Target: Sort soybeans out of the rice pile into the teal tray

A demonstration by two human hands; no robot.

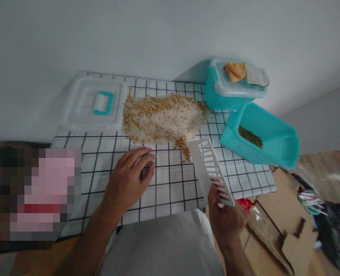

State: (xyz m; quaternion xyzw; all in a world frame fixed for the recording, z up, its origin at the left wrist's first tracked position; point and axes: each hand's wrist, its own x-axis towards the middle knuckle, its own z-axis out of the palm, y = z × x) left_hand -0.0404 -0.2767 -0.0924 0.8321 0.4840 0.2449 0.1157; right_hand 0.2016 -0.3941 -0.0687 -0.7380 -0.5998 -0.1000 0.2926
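My right hand (pixel 227 220) grips the near end of a white slotted plastic panel (pixel 199 161), thumb on top. The panel slants away from me, its far end beside a small cluster of yellow beans (pixel 183 146). Beyond lies a spread heap of pale rice-like grains (pixel 172 120) mixed with yellow beans, thickest in beans along its back and left. My left hand (pixel 129 174) holds nothing; its fingers are curved and apart over the checked cloth (pixel 164 188), just in front of the heap. Whether it touches the cloth I cannot tell.
A clear lid (pixel 85 101) with a turquoise-trimmed handle lies at the left. On the right, an open turquoise bin (pixel 276 132) holds green beans (pixel 248 136). Behind it stands a lidded turquoise box (pixel 215 86) topped by folded cloths (pixel 235 71). Cardboard (pixel 292 214) lies below right.
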